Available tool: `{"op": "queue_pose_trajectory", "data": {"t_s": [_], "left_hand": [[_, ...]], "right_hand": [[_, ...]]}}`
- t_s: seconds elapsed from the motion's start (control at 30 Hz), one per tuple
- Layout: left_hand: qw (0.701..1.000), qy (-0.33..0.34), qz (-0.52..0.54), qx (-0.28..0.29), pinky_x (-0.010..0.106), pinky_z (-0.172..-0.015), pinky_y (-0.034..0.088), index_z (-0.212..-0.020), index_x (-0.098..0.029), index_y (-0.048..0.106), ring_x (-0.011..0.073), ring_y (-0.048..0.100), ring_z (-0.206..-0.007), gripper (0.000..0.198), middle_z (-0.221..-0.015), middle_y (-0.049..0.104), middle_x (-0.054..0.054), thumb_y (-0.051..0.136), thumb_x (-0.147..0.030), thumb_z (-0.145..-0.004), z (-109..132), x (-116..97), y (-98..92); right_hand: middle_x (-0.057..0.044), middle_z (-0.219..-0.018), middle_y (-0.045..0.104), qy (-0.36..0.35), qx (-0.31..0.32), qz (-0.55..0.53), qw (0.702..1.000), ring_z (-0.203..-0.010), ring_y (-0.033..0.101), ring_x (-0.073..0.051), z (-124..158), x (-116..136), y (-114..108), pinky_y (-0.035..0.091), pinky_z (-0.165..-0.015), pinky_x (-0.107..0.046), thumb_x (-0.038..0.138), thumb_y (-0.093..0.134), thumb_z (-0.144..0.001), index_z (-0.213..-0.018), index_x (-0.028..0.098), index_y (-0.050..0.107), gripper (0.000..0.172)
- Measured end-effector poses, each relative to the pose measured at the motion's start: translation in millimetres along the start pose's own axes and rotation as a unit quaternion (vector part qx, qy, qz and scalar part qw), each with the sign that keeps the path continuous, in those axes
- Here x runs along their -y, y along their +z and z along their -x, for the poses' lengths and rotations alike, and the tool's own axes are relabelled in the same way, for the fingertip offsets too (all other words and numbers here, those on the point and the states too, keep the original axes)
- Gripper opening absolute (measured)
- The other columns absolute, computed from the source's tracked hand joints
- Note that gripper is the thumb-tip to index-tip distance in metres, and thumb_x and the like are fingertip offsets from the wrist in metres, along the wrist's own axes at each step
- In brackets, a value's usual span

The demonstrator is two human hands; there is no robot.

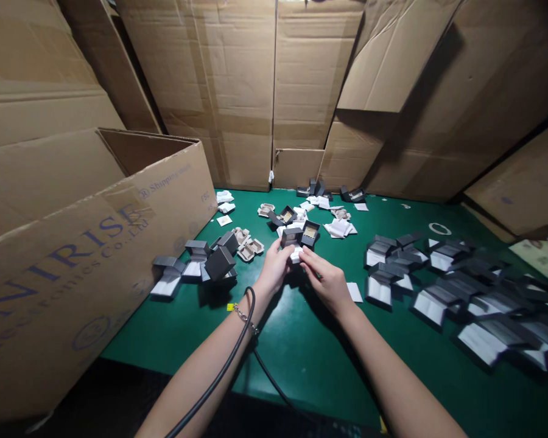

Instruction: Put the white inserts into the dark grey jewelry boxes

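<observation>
In front of me I hold a small black box (291, 236), its hinged lid tipped up and a folded white paper (295, 254) at its front. My left hand (274, 266) grips the box's left side, thumb by the white paper. The fingertips of my right hand (327, 280) are closed together at the paper's right edge; what lies under them is partly hidden. Just behind stands another open black box (310, 232) with a light insert. Beige molded trays (250, 249) lie to the left of my left hand.
A large printed carton (164, 207) stands at the left. Open black boxes with white paper (379, 292) fill the right side of the green table (283, 359); more lie at left (219, 261). A black cable (237, 359) crosses my left wrist. Cardboard panels (228, 91) wall the back.
</observation>
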State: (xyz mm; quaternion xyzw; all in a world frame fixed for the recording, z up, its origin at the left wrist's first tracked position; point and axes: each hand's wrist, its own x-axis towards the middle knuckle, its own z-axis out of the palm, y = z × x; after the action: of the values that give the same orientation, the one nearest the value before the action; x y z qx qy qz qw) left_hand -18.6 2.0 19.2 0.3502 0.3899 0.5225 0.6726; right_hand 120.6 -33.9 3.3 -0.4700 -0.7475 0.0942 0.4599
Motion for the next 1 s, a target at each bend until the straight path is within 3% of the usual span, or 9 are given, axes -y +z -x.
{"op": "queue_pose_trajectory", "data": {"t_s": [0.13,0.2,0.33,0.5,0.67,0.87,1.0], "left_hand": [[1.000,0.002,-0.013,0.005,0.021,-0.058,0.047,-0.110,-0.016,0.058,0.0103,0.059,-0.065,0.041,-0.088,0.066,0.004,0.064,-0.024,-0.071,-2.3,-0.4,0.0],[0.999,0.043,-0.028,-0.007,0.023,-0.064,0.049,-0.113,-0.017,0.057,0.0128,0.061,-0.072,0.042,-0.093,0.066,0.005,0.064,-0.024,-0.072,-2.7,0.9,2.0],[0.985,0.159,-0.054,-0.035,0.027,-0.083,0.049,-0.118,-0.017,0.053,0.0169,0.061,-0.096,0.044,-0.110,0.064,0.008,0.059,-0.019,-0.074,-0.7,7.0,7.1],[0.981,0.172,-0.076,-0.054,0.029,-0.100,0.042,-0.130,-0.020,0.043,0.0176,0.055,-0.115,0.053,-0.128,0.056,0.009,0.054,-0.016,-0.078,3.9,15.6,10.5],[0.978,0.171,-0.091,-0.082,0.030,-0.101,0.041,-0.134,-0.023,0.036,0.0167,0.053,-0.118,0.057,-0.129,0.056,0.008,0.050,-0.015,-0.080,8.4,17.7,12.7],[0.970,0.175,-0.136,-0.102,0.032,-0.101,0.041,-0.132,-0.022,0.039,0.0194,0.054,-0.118,0.050,-0.122,0.059,0.009,0.049,-0.019,-0.083,12.8,18.7,13.3],[0.970,0.176,-0.137,-0.101,0.031,-0.099,0.041,-0.131,-0.022,0.040,0.0202,0.056,-0.116,0.049,-0.120,0.060,0.010,0.052,-0.024,-0.085,14.0,20.4,13.9]], "right_hand": [[-0.003,-0.108,0.073,0.115,-0.047,-0.059,0.991,-0.099,0.070,-0.023,-3.3,1.2,-0.3,0.056,-0.092,-0.038,0.031,0.055,-0.086,-0.100,0.026,0.075,0.025],[-0.005,-0.099,0.075,0.159,-0.084,-0.079,0.980,-0.091,0.071,-0.024,-5.4,2.5,-1.4,0.057,-0.087,-0.039,0.037,0.062,-0.082,-0.094,0.024,0.076,0.023],[-0.006,-0.090,0.076,0.178,-0.105,-0.105,0.973,-0.084,0.071,-0.024,-8.3,5.5,-3.6,0.057,-0.081,-0.037,0.040,0.066,-0.077,-0.084,0.022,0.077,0.022],[-0.006,-0.092,0.076,0.196,-0.112,-0.124,0.966,-0.084,0.070,-0.024,-7.5,7.3,-2.6,0.056,-0.079,-0.037,0.039,0.067,-0.076,-0.087,0.022,0.077,0.022],[-0.007,-0.092,0.075,0.221,-0.092,-0.187,0.953,-0.086,0.069,-0.024,-5.3,9.3,3.5,0.055,-0.083,-0.039,0.039,0.069,-0.075,-0.085,0.021,0.077,0.023],[-0.009,-0.099,0.074,0.320,-0.089,-0.311,0.891,-0.085,0.069,-0.026,-8.1,15.2,6.5,0.060,-0.060,-0.034,0.049,0.076,-0.064,-0.081,0.021,0.078,0.033],[-0.009,-0.104,0.073,0.328,-0.078,-0.328,0.883,-0.085,0.069,-0.025,-9.5,14.9,4.6,0.060,-0.058,-0.032,0.051,0.077,-0.062,-0.081,0.022,0.078,0.035]]}}
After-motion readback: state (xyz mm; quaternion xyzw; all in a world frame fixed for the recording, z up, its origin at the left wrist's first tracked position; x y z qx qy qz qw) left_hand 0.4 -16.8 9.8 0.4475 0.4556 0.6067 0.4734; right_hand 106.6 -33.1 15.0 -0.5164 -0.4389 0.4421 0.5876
